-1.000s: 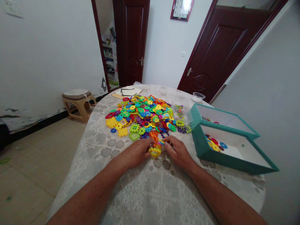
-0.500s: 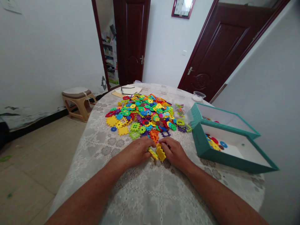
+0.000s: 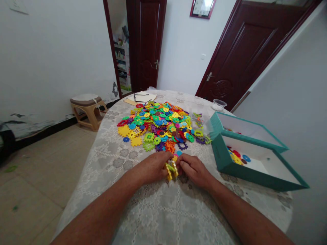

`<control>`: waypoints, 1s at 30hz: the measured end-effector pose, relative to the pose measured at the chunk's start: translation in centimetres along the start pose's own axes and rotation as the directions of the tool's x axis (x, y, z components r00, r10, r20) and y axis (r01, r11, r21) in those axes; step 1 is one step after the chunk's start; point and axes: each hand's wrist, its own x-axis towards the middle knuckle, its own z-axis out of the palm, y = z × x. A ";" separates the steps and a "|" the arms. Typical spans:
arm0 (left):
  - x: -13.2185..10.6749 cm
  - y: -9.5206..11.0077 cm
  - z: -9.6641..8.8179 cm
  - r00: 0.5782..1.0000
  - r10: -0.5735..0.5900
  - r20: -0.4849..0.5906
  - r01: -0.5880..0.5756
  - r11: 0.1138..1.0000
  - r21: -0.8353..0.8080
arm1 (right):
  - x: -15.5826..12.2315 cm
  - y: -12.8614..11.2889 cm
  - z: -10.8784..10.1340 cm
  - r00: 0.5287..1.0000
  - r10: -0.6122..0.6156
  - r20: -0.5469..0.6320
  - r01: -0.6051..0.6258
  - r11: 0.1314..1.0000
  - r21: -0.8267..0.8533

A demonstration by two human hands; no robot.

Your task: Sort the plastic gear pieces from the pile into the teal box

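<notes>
Over the near middle of the table, my left hand point(image 3: 154, 167) is closed on a yellow toothed building piece point(image 3: 169, 172). My right hand point(image 3: 193, 169) is closed at the edge of a second yellow toothed piece point(image 3: 175, 169), turned nearly on edge. The two pieces face each other with a yellow-green part between them; I cannot tell whether they are joined. Just beyond my fingertips lie a light blue disc point(image 3: 179, 153) and an orange toothed piece point(image 3: 170, 146). The big heap of colourful interlocking pieces point(image 3: 163, 122) spreads behind them.
To the right stands a teal box point(image 3: 258, 180) with some pieces inside, its other half point(image 3: 252, 124) behind it. Glasses point(image 3: 140, 98) lie on papers at the back. A clear plastic bowl point(image 3: 219, 103) sits at the far right edge. A stool point(image 3: 88, 110) stands left of the table.
The yellow pieces have been turned more upright and brought closer together between my hands. The view has shifted slightly, and my fingers have come a little nearer to me.
</notes>
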 end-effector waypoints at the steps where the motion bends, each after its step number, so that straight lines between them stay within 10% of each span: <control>1: 0.0 0.1 0.0 1.000 0.008 -0.003 -0.008 1.000 0.001 | -0.1 -0.1 0.0 0.999 -0.013 0.033 0.012 1.000 0.027; 13: -0.2 0.1 -0.9 1.000 0.006 0.029 -0.010 0.994 0.112 | 1.8 3.2 0.8 0.956 -0.225 -0.186 0.153 0.929 -0.338; 19: -0.2 0.0 -1.2 1.000 -0.002 0.006 0.002 0.991 0.137 | 2.2 2.1 2.5 0.991 -0.077 -0.109 -0.001 0.810 -0.586; 30: -0.4 0.0 -1.6 0.997 0.019 0.074 -0.026 0.995 0.095 | 2.5 3.6 2.2 0.960 -0.191 -0.204 0.070 0.871 -0.487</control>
